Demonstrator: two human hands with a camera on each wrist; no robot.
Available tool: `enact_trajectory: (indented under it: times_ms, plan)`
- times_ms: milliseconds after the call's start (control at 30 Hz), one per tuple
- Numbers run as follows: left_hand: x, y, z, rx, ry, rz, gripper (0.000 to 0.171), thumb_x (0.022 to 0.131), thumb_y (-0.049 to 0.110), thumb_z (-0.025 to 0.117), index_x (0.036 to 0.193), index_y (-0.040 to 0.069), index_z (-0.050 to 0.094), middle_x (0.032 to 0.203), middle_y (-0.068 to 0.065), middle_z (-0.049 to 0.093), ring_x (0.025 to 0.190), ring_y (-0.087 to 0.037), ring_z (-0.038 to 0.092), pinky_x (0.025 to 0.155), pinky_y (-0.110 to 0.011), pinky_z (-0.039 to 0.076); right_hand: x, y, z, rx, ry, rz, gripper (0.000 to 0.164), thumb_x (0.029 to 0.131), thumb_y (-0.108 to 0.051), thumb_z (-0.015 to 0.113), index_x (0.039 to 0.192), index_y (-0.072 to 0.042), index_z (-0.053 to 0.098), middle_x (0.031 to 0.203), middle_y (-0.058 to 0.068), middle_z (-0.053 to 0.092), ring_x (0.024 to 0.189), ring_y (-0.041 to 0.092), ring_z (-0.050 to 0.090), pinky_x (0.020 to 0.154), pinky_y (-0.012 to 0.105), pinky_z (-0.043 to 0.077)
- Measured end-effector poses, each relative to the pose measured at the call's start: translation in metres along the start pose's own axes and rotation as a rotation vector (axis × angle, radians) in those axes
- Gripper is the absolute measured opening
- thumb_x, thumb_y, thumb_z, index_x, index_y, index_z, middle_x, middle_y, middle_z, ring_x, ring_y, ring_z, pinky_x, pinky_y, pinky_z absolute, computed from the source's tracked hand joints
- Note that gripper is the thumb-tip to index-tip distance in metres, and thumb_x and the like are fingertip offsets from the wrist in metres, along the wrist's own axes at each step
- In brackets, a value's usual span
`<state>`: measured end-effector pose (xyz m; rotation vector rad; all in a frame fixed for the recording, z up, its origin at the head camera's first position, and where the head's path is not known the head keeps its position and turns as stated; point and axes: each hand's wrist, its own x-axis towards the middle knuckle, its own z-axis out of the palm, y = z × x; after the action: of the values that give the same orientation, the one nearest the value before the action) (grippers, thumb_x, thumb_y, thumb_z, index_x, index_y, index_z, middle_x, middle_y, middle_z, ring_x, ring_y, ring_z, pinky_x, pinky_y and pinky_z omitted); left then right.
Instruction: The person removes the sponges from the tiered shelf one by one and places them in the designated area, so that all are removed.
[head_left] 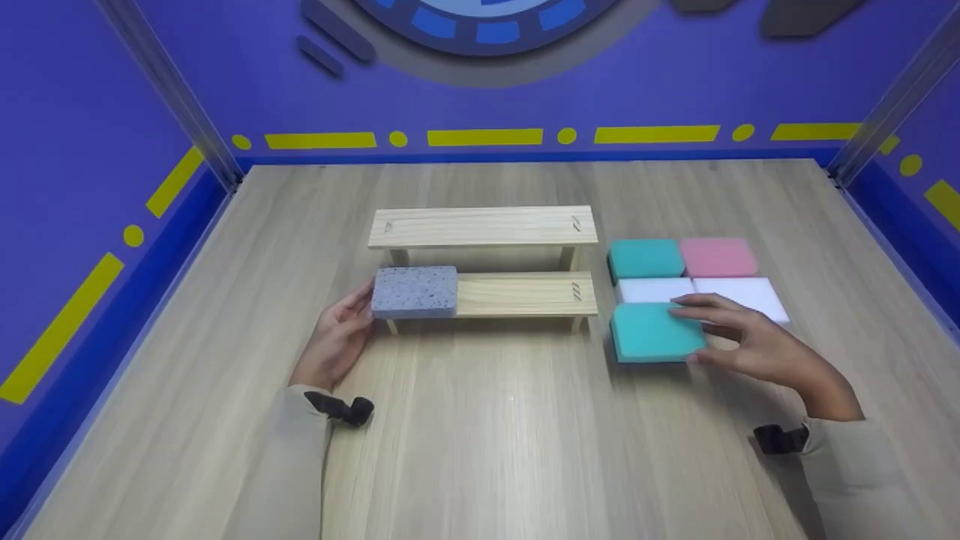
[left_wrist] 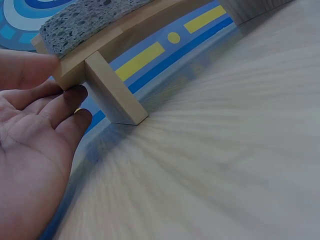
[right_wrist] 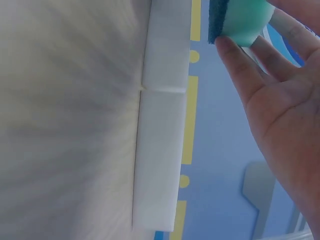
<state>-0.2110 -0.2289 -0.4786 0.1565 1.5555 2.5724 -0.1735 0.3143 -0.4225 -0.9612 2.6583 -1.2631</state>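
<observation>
A grey, pitted sponge block (head_left: 415, 291) lies on the left end of the lower board (head_left: 525, 294) of a two-level wooden stand. My left hand (head_left: 336, 334) grips that end: in the left wrist view its thumb (left_wrist: 30, 69) is at the board's edge beside the block, with the fingers below. A teal sponge (head_left: 658, 332) with a dark scouring layer underneath is pinched in my right hand (head_left: 757, 349). It is held above the table, just in front of two white sponges (head_left: 742, 295), and partly overlaps them in the head view.
Behind the white sponges lie another teal sponge (head_left: 646, 258) and a pink sponge (head_left: 720, 257), side by side. The stand's upper board (head_left: 482, 226) rises behind the lower one. Blue printed walls (head_left: 480, 105) enclose the wood-grain table (head_left: 480, 435) at the back and sides.
</observation>
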Motion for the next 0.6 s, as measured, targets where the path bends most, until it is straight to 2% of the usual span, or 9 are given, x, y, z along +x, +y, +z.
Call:
enact_trajectory:
  times_ms: [233, 600]
  plan:
    - [0.0, -0.001, 0.0, 0.003, -0.009, 0.01, 0.063, 0.088, -0.018, 0.036, 0.147, -0.014, 0.013, 0.158, -0.026, 0.013, 0.121, -0.003, 0.051, 0.107, -0.018, 0.042, -0.007, 0.002, -0.005, 0.026, -0.016, 0.016, 0.056, 0.08, 0.0, 0.073, 0.133, 0.0, 0.055, 0.138, -0.005, 0.048, 0.124, -0.013, 0.04, 0.097, 0.002, 0.037]
    - [0.001, -0.001, 0.0, -0.014, -0.017, 0.016, 0.065, 0.087, -0.018, 0.039, 0.147, -0.014, 0.014, 0.158, -0.026, 0.014, 0.122, -0.006, 0.052, 0.107, -0.019, 0.041, -0.014, 0.005, -0.013, 0.004, -0.042, 0.11, 0.055, 0.083, -0.007, 0.072, 0.135, -0.005, 0.054, 0.139, -0.01, 0.045, 0.123, -0.018, 0.037, 0.096, 0.0, 0.034]
